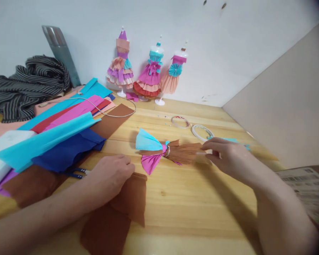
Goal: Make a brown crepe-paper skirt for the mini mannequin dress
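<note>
A miniature dress form lies on its side on the wooden table, wrapped in crepe paper: a brown skirt (pixel 187 151), a light blue piece (pixel 148 141) and a magenta piece (pixel 151 162), with a pale cord round the waist. My right hand (pixel 228 154) is closed at the skirt's right end, thumb and finger pinching the form near its thin white stem. My left hand (pixel 115 175) is closed on the upper edge of a sheet of brown crepe paper (pixel 135 198) in front of me. Its fingertips are partly hidden.
Three dressed miniature forms (pixel 149 76) stand against the wall. Coloured crepe paper (pixel 55 132) is piled at left, with blue-handled scissors (pixel 78 173) beside it. Behind are a striped cloth (pixel 29 85) and a bottle (pixel 62 53). Wire coils (pixel 202 132) lie beyond my right hand.
</note>
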### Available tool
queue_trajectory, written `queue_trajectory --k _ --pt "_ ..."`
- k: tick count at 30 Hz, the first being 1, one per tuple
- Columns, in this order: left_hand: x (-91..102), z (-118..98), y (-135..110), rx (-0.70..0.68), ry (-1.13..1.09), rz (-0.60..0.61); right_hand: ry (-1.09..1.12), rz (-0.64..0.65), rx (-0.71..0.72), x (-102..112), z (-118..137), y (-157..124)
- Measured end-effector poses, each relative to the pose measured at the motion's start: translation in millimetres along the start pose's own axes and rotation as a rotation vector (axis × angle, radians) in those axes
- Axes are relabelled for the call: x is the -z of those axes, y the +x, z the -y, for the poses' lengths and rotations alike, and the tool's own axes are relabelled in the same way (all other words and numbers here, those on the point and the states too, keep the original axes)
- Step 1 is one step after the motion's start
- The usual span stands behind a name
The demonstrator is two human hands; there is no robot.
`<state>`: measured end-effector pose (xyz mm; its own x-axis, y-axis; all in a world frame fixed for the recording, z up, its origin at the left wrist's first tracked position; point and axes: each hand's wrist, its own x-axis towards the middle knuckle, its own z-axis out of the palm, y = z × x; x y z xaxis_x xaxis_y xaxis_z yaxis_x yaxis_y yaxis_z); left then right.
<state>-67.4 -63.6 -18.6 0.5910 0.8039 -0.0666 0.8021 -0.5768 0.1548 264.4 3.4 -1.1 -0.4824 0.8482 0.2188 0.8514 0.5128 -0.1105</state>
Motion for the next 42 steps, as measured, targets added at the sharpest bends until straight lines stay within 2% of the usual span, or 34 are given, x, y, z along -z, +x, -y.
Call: queue_trajectory --k 3,5,8,11,13,16,19,23,24,25,27,29,30,31,33,34,38,42 --pt "-0.6 -2 -1 0.02 -0.094 0.01 -0.098 0.125 -0.003 -14 0 3" --pt "-0.4 -7 -2 0.016 -0.233 0.007 -0.15 0.118 -0.042 -24 7 7" --pt "-1.4 -16 -3 0.055 -0.501 -0.008 -0.199 0.024 -0.07 -36 15 11" --pt "-6.2 -19 2 0.208 -0.796 -0.003 -0.233 -0.072 -0.091 -48 16 19" --pt "-10.7 -16 7 0.308 -0.917 -0.026 -0.266 -0.128 -0.093 -58 13 26" --pt "-16.1 -10 14 0.349 -0.808 -0.138 -0.277 -0.182 -0.098 -69 9 35" --pt "-17.9 -8 15 0.274 -0.584 -0.184 -0.238 -0.225 -0.092 -70 8 35" --pt "-17.1 -11 10 0.179 -0.374 -0.237 0.001 -0.453 -0.056 -47 22 20" --pt "-16.4 -11 9 0.184 -0.341 -0.269 0.119 -0.48 0.031 -39 29 15" --pt "-15.5 -11 7 0.193 -0.313 -0.307 0.257 -0.431 0.165 -31 38 10" --pt "-13.8 -11 6 0.173 -0.264 -0.356 0.5 -0.175 0.383 -20 57 3" --pt "-13.4 -11 4 0.035 -0.225 -0.311 0.59 0.117 0.499 -17 75 -1" --pt "-14.2 -12 4 -0.072 -0.203 -0.256 0.588 0.233 0.522 -19 81 -3" --pt "-15.6 -13 4 -0.179 -0.177 -0.197 0.567 0.297 0.516 -22 86 -3" --pt "-19.5 -16 4 -0.331 -0.118 -0.112 0.559 0.34 0.508 -31 90 -3" --pt "-21.4 -17 4 -0.357 -0.092 -0.093 0.574 0.337 0.504 -35 90 -3" --pt "-20.2 -20 4 -0.282 -0.053 -0.061 0.687 0.348 0.473 -42 86 -2" --pt "-8.9 -23 0 -0.167 -0.159 -0.023 0.789 0.384 0.435 -39 87 -1"
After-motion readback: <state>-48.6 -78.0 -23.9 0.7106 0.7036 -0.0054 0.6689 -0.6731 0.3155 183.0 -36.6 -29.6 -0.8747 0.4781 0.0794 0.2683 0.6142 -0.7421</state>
